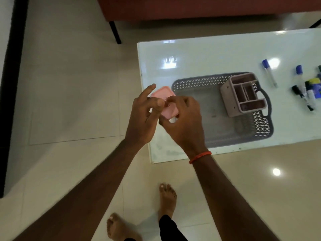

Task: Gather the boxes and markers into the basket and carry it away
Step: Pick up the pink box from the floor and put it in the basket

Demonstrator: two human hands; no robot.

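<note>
Nearest to the camera, both hands meet over the near left corner of the glass table [199, 49], at the left end of the basket. The left hand [145, 117] touches the pink box [165, 100] from the left side with its thumb, while its other fingers are spread loosely and the index points up and away. The right hand [182, 117] has its fingers curled around the box from the right and the front, so this hand seems to carry most of the hold. The step in hand is, I think, to close or adjust the lid of this box before it goes in. The next move calls for lowering it into the free floor of the grey basket [199, 82], beside the compartment organizer [243, 94] which already stands inside at the right end. Farther on, the markers [305, 89] lie on the table beyond the basket handle, one blue-capped marker [269, 73] apart from the group; they are not yet gathered.
</note>
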